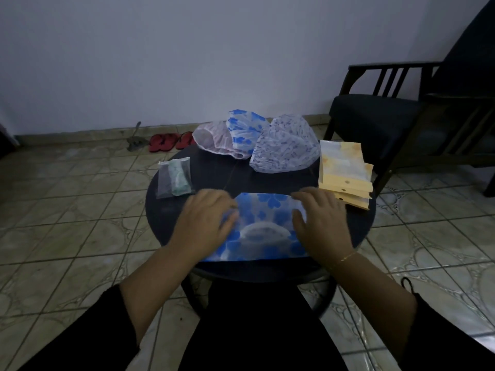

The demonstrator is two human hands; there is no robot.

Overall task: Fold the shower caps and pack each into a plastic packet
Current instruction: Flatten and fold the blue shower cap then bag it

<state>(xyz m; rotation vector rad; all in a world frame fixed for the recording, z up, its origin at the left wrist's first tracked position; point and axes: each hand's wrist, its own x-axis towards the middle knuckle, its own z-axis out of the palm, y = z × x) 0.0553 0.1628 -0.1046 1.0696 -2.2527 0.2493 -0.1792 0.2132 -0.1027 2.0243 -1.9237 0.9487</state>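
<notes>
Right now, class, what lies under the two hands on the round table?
Both hands, left and right, press flat on a blue-flowered shower cap spread on the dark table. The cap's parts beneath the palms are hidden.

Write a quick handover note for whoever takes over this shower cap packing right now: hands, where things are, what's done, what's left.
Left hand and right hand: both flat, pressing the blue flowered cap at the near edge of the round table.
Done: one packed packet, far left.
Left: finish folding and pack this cap; then three loose caps at the back: pink cap, second blue cap, lilac cap.
Empty packets: stacked on the right.
</notes>
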